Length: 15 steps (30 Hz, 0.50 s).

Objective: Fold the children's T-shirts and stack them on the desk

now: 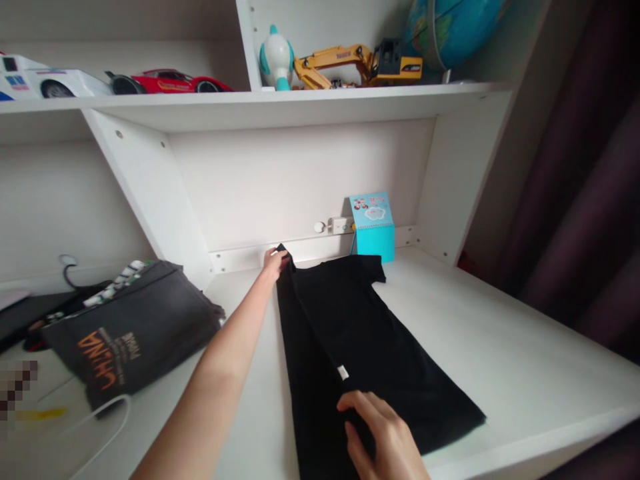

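A black T-shirt point(350, 333) lies partly folded lengthwise on the white desk point(525, 360), collar end toward the back wall. My left hand point(273, 261) reaches far forward and pinches the shirt's far left corner near the wall. My right hand point(385, 437) rests on the near part of the shirt, fingers bent and pressing on the fabric just below a small white label point(343, 372).
A dark grey folded garment with orange lettering point(130, 333) lies at the left. A turquoise box point(373, 227) stands against the back wall beside a white socket. On the shelf above stand toy cars point(165, 81), a yellow excavator point(360, 65) and a globe point(450, 27). A white cable point(100, 433) lies near left.
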Available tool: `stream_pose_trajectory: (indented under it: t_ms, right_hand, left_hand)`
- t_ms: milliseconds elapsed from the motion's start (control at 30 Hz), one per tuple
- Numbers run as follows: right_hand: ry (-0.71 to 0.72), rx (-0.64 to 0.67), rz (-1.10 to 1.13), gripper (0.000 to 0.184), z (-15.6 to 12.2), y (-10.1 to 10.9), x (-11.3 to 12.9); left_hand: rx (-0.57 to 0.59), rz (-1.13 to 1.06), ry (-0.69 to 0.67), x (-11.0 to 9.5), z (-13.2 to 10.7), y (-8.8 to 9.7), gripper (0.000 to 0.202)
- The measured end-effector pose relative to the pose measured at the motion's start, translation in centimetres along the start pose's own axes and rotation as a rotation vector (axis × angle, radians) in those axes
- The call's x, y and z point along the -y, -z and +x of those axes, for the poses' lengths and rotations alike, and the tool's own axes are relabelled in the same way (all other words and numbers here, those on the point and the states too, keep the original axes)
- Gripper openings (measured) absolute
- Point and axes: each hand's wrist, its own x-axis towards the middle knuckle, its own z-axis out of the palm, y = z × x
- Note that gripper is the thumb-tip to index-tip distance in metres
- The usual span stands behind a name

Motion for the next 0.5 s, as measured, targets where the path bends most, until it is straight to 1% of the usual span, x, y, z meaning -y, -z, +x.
stream_pose_trajectory:
  t_ms: [67, 100, 133, 200, 233, 267, 300, 333, 400, 433, 467, 500]
  right_hand:
    - [-0.017, -0.024, -0.056, 0.017, -0.8, -0.4, -0.9]
    - [-0.029, -0.039, -0.08, 0.017, -1.2, -0.7, -1.3]
    - [-0.037, -0.047, -0.103, 0.016, -1.6, -0.9, -1.8]
    - [-0.039, -0.047, -0.156, 0.012, -2.1, -1.1, -2.4]
    - [-0.033, -0.047, -0.193, 0.012, -2.2, -0.9, -2.7]
    - [-0.02, -0.057, -0.24, 0.015, -2.3, -0.6, -2.8]
    - [0.01, -0.076, -0.293, 0.023, -2.2, -0.2, -2.9]
    - [0.057, -0.103, -0.344, 0.032, -2.0, 0.2, -3.0]
    - [0.205, -0.15, -0.41, 0.047, -1.4, 0.5, -3.1]
    - [0.288, -0.165, -0.42, 0.048, -1.1, 0.1, -3.2]
    - [0.365, -0.177, -0.417, 0.045, -0.8, -0.8, -3.2]
    - [0.425, -0.184, -0.409, 0.041, -0.6, -2.2, -3.1]
  left_hand:
    - [0.007, 0.033, 0.029, 1.6, -0.8, -3.1, 0.05]
    - [0.012, 0.052, 0.035, 2.3, -1.3, -4.3, 0.052]
    - [0.023, 0.071, 0.032, 3.1, -1.8, -5.2, 0.053]
    - [0.059, 0.12, 0.006, 4.3, -2.9, -6.2, 0.051]
    - [0.079, 0.154, -0.018, 4.8, -3.4, -6.2, 0.051]
    - [0.099, 0.193, -0.049, 5.2, -3.9, -6.0, 0.051]
    - [0.118, 0.238, -0.084, 5.5, -4.3, -5.6, 0.05]
    - [0.134, 0.284, -0.12, 5.8, -4.7, -5.1, 0.05]
    - [0.167, 0.364, -0.195, 6.2, -5.6, -3.9, 0.05]
    - [0.201, 0.446, -0.243, 6.5, -6.1, -3.3, 0.05]
    - [0.25, 0.57, -0.292, 6.7, -6.6, -2.6, 0.051]
    - [0.31, 0.731, -0.337, 7.0, -7.1, -1.9, 0.052]
